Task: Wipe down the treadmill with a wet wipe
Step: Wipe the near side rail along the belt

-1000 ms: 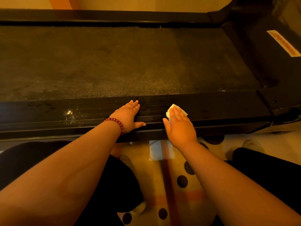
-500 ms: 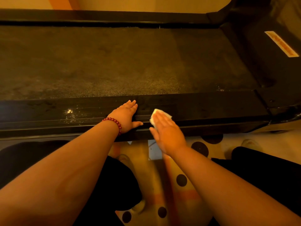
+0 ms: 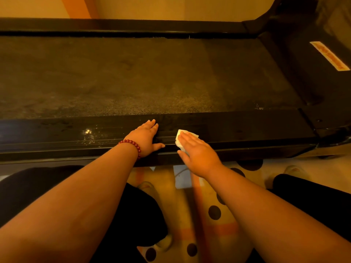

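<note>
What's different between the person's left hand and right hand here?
The left hand rests bare on the treadmill's side rail; the right hand presses a white wet wipe onto it. The left wrist wears a red bead bracelet; the right wrist is bare. Both hands lie flat, fingers straight, side by side on the same rail.

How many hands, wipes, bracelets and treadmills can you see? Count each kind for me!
Hands: 2 (left hand, right hand)
Wet wipe: 1
Bead bracelet: 1
Treadmill: 1
Total: 5
</note>
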Demonstrator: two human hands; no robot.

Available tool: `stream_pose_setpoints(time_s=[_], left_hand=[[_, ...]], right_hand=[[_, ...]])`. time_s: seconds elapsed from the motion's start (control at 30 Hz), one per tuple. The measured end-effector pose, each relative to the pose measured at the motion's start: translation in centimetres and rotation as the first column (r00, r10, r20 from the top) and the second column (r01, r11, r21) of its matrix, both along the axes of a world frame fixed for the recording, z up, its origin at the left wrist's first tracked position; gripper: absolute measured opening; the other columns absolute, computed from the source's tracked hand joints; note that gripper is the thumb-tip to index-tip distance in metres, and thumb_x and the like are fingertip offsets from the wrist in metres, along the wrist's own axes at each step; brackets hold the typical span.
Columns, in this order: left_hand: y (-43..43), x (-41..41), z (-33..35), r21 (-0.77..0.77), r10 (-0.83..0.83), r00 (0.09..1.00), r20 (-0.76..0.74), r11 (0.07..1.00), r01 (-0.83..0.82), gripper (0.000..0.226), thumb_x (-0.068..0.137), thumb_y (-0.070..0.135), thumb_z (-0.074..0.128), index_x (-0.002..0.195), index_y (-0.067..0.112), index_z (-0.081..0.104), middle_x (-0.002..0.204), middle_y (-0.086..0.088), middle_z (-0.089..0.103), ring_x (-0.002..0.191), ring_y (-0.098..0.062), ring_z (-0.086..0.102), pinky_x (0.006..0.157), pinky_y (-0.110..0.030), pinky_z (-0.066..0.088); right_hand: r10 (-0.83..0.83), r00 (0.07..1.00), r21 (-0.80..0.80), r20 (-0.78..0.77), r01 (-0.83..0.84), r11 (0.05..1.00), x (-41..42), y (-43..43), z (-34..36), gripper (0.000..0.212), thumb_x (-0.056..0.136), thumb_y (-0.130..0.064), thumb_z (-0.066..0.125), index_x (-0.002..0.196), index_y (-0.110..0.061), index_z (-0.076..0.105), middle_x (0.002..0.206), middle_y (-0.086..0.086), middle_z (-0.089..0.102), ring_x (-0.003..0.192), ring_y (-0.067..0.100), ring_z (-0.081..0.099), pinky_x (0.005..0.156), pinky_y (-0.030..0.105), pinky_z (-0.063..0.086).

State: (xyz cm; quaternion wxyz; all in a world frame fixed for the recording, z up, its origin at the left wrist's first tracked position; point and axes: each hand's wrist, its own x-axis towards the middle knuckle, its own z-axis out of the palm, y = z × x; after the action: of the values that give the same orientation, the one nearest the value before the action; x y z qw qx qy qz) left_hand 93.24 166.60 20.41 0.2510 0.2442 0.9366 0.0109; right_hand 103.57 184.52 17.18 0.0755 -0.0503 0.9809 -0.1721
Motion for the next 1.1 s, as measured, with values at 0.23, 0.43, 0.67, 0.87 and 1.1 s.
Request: stream_pose_setpoints(time_s=[0.23,0.43,0.67,0.87,1.1], left_hand=[[-1.0,0.1,0.2,-0.016,0.018,1.000,0.008,1.000,-0.017,0.084,0.093,0.052,0.048,0.153,0.014,0.003,0.161,-0.002,-0.003,0.147,-0.020,0.001,0.119,-0.040,0.014],[-1.6,0.3,0.3,-0.023,0.004,1.000,-0.008,1.000,-0.005,0.081,0.094,0.050,0.047,0.153,0.015,0.004,0.161,-0.001,-0.004,0.147,-0.019,0.000,0.117,-0.039,0.015],[-1.5,0.1,0.4,-0.043,0.005,1.000,0.008,0.999,-0.005,0.081,0.094,0.052,0.046,0.153,0.016,0.003,0.161,0.001,-0.005,0.147,-0.018,0.000,0.117,-0.039,0.014],[-1.1,-0.2,0.5,-0.072,0.014,0.999,0.052,0.997,-0.011,0.081,0.095,0.049,0.047,0.153,0.015,0.001,0.160,-0.001,-0.007,0.147,-0.018,-0.003,0.118,-0.040,0.012],[-0.6,-0.5,0.9,-0.100,0.024,0.996,0.084,0.995,-0.015,0.082,0.095,0.047,0.048,0.152,0.014,0.000,0.160,-0.002,-0.008,0.147,-0.018,-0.004,0.119,-0.039,0.010]], right_hand=[[-0.239,0.970,0.042,0.029,0.238,0.970,-1.1,-0.8,0.1,0.062,0.102,-0.045,0.029,0.153,-0.011,0.017,0.161,0.005,0.014,0.149,0.017,0.008,0.118,0.031,0.010],[-0.040,0.999,0.051,0.028,0.039,0.998,-0.1,0.4,0.1,0.059,0.103,-0.042,0.033,0.153,-0.015,0.017,0.161,0.001,0.013,0.148,0.013,0.007,0.117,0.028,0.009],[-0.160,0.983,0.032,0.086,0.158,0.987,-1.2,-2.2,0.1,0.062,0.103,-0.044,0.028,0.154,-0.013,0.011,0.162,0.003,0.007,0.149,0.015,0.002,0.119,0.030,0.005],[-0.098,0.993,0.052,0.071,0.094,0.994,-0.6,-0.6,0.6,0.059,0.104,-0.041,0.029,0.154,-0.014,0.013,0.162,0.002,0.009,0.148,0.014,0.004,0.117,0.028,0.007],[-0.004,0.988,0.008,0.154,0.002,1.000,-1.1,-2.7,1.2,0.062,0.103,-0.042,0.030,0.154,-0.015,0.006,0.162,0.001,0.001,0.148,0.013,-0.003,0.117,0.028,0.003]])
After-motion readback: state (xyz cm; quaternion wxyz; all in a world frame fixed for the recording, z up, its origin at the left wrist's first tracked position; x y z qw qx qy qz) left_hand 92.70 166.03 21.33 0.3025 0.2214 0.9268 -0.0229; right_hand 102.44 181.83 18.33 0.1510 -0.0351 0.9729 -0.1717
